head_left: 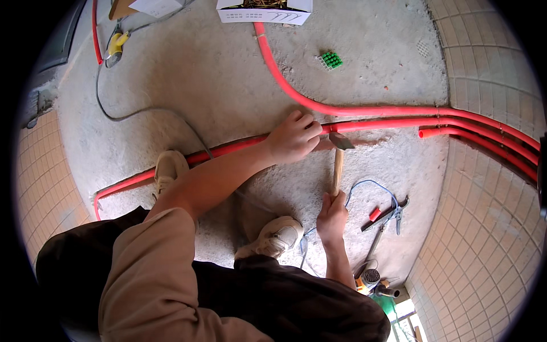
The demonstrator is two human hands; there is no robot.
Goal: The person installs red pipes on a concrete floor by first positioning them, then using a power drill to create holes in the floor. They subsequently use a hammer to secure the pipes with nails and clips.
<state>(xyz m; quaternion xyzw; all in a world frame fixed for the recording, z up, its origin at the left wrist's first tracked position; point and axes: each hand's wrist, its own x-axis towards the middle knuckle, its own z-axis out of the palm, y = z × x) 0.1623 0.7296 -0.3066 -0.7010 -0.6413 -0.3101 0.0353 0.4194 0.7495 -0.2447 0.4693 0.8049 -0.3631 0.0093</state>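
Observation:
My right hand [332, 216] is closed round the wooden handle of a hammer [338, 174]. The hammer's dark metal head [342, 141] is right beside a long red pipe [376, 123] that runs along the concrete floor. Just left of the hammer head, my left hand [295, 138] lies over the same pipe with its fingers curled round it. Whether a small part is also between those fingers is hidden. A second red pipe [285, 85] curves in from the top and runs alongside, and a short pipe end [423, 134] lies to the right.
Green plugs [330, 60] lie beyond the pipes, below an open white box [265, 15] of small metal pieces. Pliers [399, 216], a red pipe offcut [375, 214] and a power tool [367, 279] are at right. A yellow tool [115, 48] trails a grey cable [142, 109]. Tiled walls [478, 228] flank the floor.

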